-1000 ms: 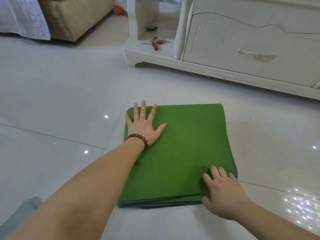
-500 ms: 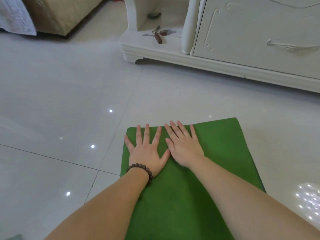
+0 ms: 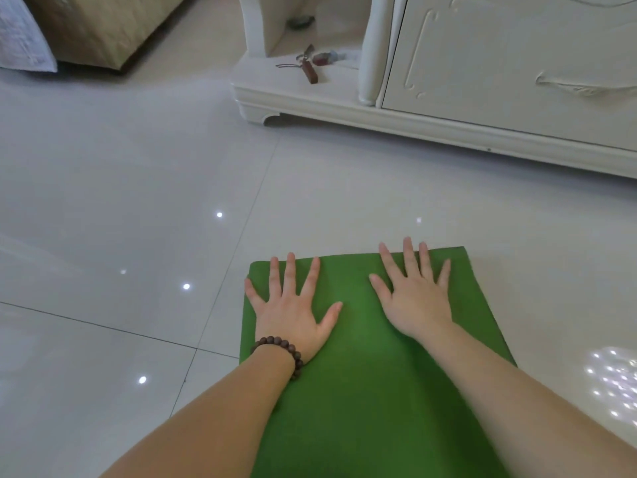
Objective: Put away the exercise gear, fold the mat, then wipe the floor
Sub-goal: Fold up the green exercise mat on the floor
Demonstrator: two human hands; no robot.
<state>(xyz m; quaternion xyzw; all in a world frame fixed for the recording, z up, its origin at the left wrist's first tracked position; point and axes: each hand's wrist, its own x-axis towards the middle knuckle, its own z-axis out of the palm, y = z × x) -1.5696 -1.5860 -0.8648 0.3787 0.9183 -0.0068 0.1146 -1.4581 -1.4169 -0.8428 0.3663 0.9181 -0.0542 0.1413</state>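
Two flat hands pressed the folded mat (image 3: 358, 374) on the floor (image 3: 138, 201).

From the head view, our left hand (image 3: 291, 313) lay near the mat's far left corner and our right hand (image 3: 415, 298) near its far right corner, fingers straight and spread, gripping nothing. We judged the folding step nearly done; next called for lifting it away, then wiping.

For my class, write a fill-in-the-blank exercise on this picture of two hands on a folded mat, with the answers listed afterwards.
1. Both hands lie flat on a folded mat whose colour is ____.
2. The beaded bracelet is worn on the ____ wrist.
3. The left hand and the right hand have their fingers ____, not curled.
4. The mat lies on a floor of glossy pale ____.

Answers: green; left; spread; tiles
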